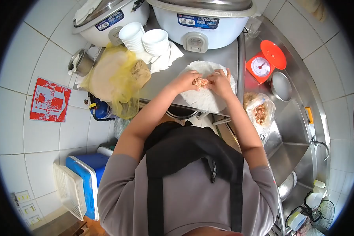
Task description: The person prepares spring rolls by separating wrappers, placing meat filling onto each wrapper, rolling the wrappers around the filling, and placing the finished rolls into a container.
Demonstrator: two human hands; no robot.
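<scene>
A clump of chopped, pinkish meat filling [200, 82] lies over a round, thin white wrapper sheet [208, 101] on the steel table. My left hand [186, 82] comes in from the left, its fingers curled against the clump. From the other side, my right hand [219, 82] presses its thumb and bent fingers on the same filling. Both hands are closed around it, above the upper half of the sheet. Some fingertips are hidden behind the filling and the hands themselves. More chopped filling [259, 114] sits in a clear plastic bag to the right of my right forearm.
Two large rice cookers [200, 33] stand at the back, with stacked white bowls [155, 42] before them. A yellow plastic bag [114, 78] holds round pale sheets at left. On the right are a red scale [260, 67], a metal bowl [281, 86] and a sink [289, 157].
</scene>
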